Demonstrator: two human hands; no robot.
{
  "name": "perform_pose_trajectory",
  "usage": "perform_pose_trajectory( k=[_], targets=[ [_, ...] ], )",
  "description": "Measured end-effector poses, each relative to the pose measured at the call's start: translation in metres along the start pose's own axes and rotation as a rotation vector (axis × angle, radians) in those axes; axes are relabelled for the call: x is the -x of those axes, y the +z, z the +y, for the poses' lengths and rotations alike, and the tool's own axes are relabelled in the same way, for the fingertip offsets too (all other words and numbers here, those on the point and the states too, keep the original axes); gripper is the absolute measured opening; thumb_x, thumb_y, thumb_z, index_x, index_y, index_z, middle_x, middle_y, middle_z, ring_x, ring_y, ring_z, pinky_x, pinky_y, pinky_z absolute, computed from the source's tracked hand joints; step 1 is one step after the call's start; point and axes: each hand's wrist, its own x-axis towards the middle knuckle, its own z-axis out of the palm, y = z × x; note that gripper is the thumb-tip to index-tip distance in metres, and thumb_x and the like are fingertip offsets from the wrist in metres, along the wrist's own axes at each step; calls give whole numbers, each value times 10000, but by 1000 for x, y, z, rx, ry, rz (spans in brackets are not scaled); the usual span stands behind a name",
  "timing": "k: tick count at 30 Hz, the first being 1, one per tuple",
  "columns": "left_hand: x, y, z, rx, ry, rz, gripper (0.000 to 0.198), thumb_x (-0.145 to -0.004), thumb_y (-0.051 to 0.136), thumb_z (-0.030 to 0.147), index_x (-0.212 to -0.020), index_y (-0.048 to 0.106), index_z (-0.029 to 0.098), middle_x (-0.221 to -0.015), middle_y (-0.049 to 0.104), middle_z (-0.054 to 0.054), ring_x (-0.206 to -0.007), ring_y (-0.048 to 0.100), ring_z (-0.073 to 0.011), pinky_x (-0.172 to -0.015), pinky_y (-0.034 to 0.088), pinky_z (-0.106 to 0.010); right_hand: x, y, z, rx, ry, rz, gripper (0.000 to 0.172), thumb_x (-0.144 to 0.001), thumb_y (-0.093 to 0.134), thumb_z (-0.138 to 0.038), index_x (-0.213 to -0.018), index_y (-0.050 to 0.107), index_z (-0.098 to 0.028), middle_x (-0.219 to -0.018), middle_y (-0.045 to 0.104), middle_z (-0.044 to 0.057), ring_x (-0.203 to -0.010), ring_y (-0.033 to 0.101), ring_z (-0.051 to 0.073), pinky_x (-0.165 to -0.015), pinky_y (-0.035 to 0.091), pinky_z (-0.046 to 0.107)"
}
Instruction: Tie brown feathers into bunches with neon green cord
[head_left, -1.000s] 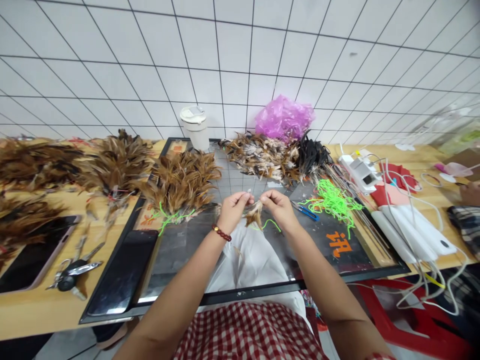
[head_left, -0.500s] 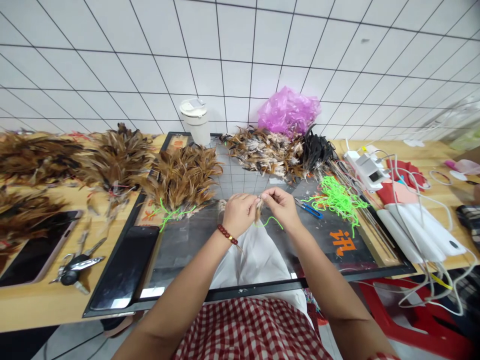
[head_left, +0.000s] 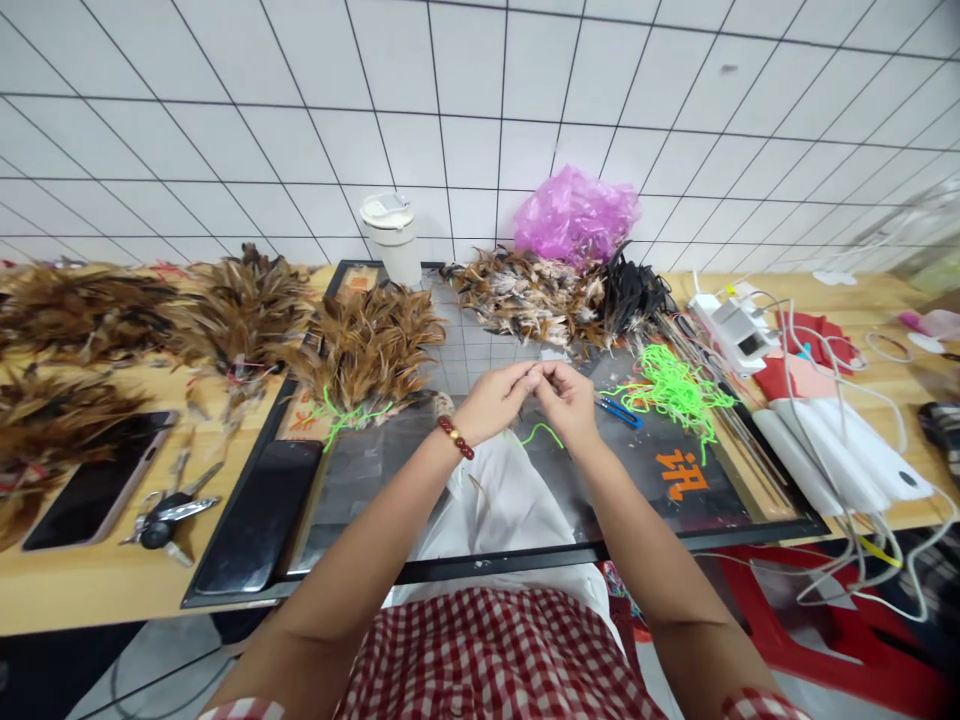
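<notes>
The near middle of the glass-topped black-framed board (head_left: 360,480) lay open around a white cloth (head_left: 502,500). A black phone (head_left: 259,515) blocked its near left corner, a brown feather bundle (head_left: 367,345) its far left, mixed loose feathers (head_left: 540,295) its far edge, and tangled neon-green cord (head_left: 667,385) with blue snips (head_left: 619,412) its right side.
</notes>
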Motion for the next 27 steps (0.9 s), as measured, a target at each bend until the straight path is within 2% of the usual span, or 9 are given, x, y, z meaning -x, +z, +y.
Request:
perform_pose_trajectory(
  k=[3, 7, 11, 15, 18, 21, 24, 27],
  targets=[
    [-3, 5, 3, -55, -39, -102, 325, -915, 378, 333, -871, 638, 142, -782, 650, -41, -751, 584, -158, -727, 447, -265, -1, -1, 3, -20, 6, 18, 184, -825, 588, -351, -768, 622, -179, -682, 587, -4, -633, 521, 113, -632, 434, 244],
    [-2, 6, 0, 37, -170, -123, 284, -888, 416, 327, -727, 566, 147, -584, 530, 15, -566, 499, -115, -585, 402, -225, -2, -4, 3, -35, 11, 33, 179, -817, 609, -351, -762, 629, -182, -699, 588, -1, -652, 512, 110, -643, 431, 242],
    [0, 11, -2, 170, -284, -27, 226, -864, 458, 291, -711, 548, 151, -529, 478, 36, -498, 449, -93, -554, 396, -215, -5, -8, -2, -208, 74, -61, 182, -818, 616, -368, -804, 641, -189, -702, 602, -3, -662, 543, 116, -666, 451, 260],
    [2, 14, -3, 546, -418, 24, 209, -860, 479, 291, -714, 523, 148, -505, 403, 61, -446, 397, -65, -596, 461, -245, -10, -18, -3, -385, 138, -208, 266, -768, 682, -354, -1003, 674, -230, -784, 625, -15, -682, 545, 104, -680, 449, 259],
    [3, 11, -2, 745, -469, -24, 225, -831, 555, 317, -699, 513, 140, -508, 383, 69, -434, 383, -47, -609, 480, -255, -12, -26, -1, -400, 138, -271, 323, -767, 690, -337, -1082, 674, -264, -779, 602, -28, -694, 526, 97, -696, 438, 257],
    [5, 7, 2, 866, -501, -132, 278, -773, 646, 361, -690, 516, 131, -533, 397, 64, -435, 377, -36, -594, 487, -260, -11, -31, 1, -415, 157, -349, 358, -775, 688, -337, -1128, 662, -280, -769, 599, -31, -705, 534, 99, -719, 444, 262],
    [6, 6, 5, 921, -517, -231, 328, -727, 696, 401, -686, 512, 132, -543, 397, 67, -438, 370, -35, -592, 495, -276, -9, -32, 1, -441, 209, -417, 358, -786, 678, -352, -1136, 662, -278, -798, 644, -19, -734, 574, 110, -746, 462, 274],
    [8, 8, 3, 912, -500, -271, 344, -736, 685, 431, -696, 521, 131, -551, 407, 64, -448, 379, -36, -603, 493, -274, -8, -31, -1, -438, 240, -420, 326, -784, 682, -355, -1098, 683, -269, -827, 680, -9, -747, 608, 120, -757, 479, 282]
  ],
)
